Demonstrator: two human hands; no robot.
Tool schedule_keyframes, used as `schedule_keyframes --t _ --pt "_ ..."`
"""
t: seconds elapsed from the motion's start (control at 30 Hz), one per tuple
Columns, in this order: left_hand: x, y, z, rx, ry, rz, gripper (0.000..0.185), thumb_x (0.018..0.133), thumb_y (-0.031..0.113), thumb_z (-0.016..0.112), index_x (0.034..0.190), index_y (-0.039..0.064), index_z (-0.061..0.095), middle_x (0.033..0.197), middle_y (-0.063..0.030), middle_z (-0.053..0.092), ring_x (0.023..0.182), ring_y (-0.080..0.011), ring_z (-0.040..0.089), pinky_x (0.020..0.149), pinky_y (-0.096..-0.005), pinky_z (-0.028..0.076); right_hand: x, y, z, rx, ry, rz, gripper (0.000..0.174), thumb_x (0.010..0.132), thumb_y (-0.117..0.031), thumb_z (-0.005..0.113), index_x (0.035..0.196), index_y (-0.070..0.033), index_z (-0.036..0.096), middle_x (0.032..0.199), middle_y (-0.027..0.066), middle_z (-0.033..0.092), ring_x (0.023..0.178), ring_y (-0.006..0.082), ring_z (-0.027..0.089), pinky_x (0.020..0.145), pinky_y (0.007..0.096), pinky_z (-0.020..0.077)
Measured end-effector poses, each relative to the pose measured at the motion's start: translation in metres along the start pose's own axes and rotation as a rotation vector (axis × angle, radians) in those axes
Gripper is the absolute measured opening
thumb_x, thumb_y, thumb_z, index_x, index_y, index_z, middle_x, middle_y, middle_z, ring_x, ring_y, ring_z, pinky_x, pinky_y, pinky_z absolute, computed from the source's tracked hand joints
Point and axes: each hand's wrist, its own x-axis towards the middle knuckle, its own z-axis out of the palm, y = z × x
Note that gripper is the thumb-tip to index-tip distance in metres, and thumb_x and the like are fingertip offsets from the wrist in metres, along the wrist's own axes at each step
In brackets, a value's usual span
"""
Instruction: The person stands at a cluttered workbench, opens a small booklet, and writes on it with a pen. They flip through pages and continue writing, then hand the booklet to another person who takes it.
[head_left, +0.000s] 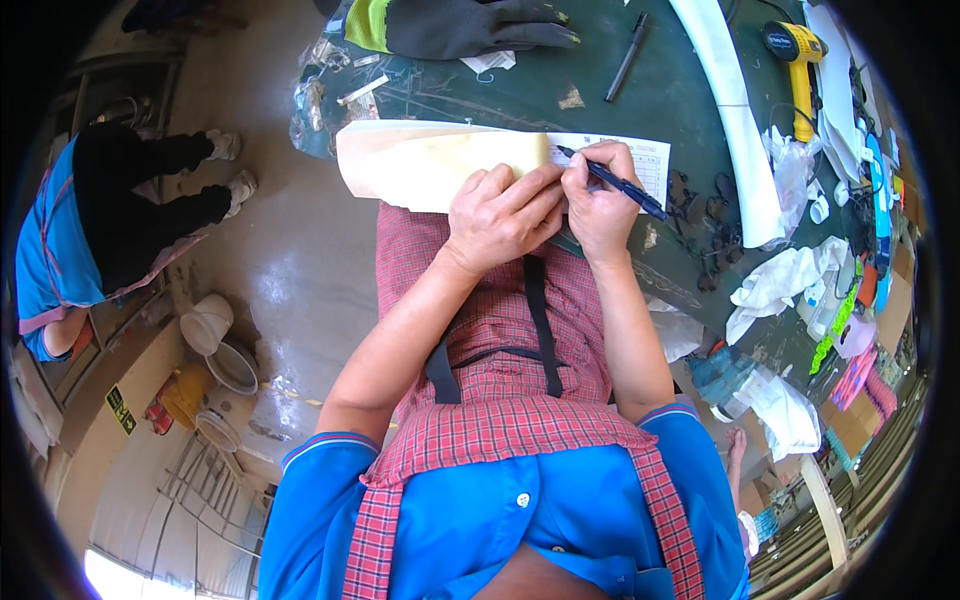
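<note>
A dark pen (631, 190) is gripped in my right hand (602, 196), its tip over a printed form (654, 154) with ruled boxes and writing. My left hand (504, 211) rests with bent fingers on the folded-back yellowish sheets (442, 161) of the same pad, near the fold. The pad lies at the near edge of a dark green table (517, 94), right above my lap in the red checked apron (491, 450). Part of the form is covered by my right hand.
Beyond the pad lie a black work glove (457, 30) with a lime cuff and a black marker (627, 57). To the right are a long white strip (731, 112), a yellow heat gun (799, 82) and crumpled white cloth (780, 285). Another person (82, 232) stands at left, near buckets (208, 322).
</note>
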Motion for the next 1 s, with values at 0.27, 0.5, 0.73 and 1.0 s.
schedule_keyframes --t 0.27,0.5,0.73,1.0 --pt "-0.0011 -0.0002 0.0008 0.008 -0.010 -0.004 0.019 0.071 0.022 0.087 0.090 0.022 0.080 0.114 0.0114 0.078 0.069 -0.0135 0.055 0.063 -0.0298 0.047 0.0009 0.0018 0.0009 0.037 -0.022 0.010 0.015 0.095 -0.003 0.078 0.095 -0.003 0.063 0.080 0.0046 0.065 0.069 0.0118 0.064 0.065 0.0280 0.0537" --pt "-0.0004 0.0002 0.0006 0.015 -0.001 0.002 0.020 0.071 0.022 0.086 0.090 0.021 0.080 0.114 0.0114 0.078 0.069 -0.0137 0.055 0.064 -0.0301 0.047 -0.0014 0.0029 -0.0006 0.057 -0.012 0.016 0.016 0.095 -0.002 0.078 0.093 -0.003 0.062 0.078 0.0038 0.064 0.067 0.0100 0.061 0.064 0.0274 0.0526" --pt "-0.0020 -0.0010 -0.0012 0.009 -0.034 0.011 0.021 0.078 0.023 0.083 0.099 0.019 0.082 0.118 0.0090 0.076 0.074 -0.0141 0.059 0.065 -0.0303 0.049 0.0002 0.0025 0.0017 0.067 0.013 0.025 0.016 0.095 -0.002 0.078 0.092 -0.003 0.062 0.079 0.0032 0.065 0.069 0.0090 0.062 0.063 0.0270 0.0525" --pt "-0.0007 -0.0003 0.0009 0.004 0.002 0.007 0.023 0.072 0.020 0.086 0.095 0.021 0.082 0.116 0.0100 0.079 0.068 -0.0139 0.054 0.064 -0.0297 0.048 0.0002 0.0049 0.0008 0.025 0.020 0.037 0.017 0.093 -0.001 0.079 0.094 -0.003 0.062 0.079 0.0034 0.065 0.067 0.0097 0.061 0.063 0.0268 0.0522"
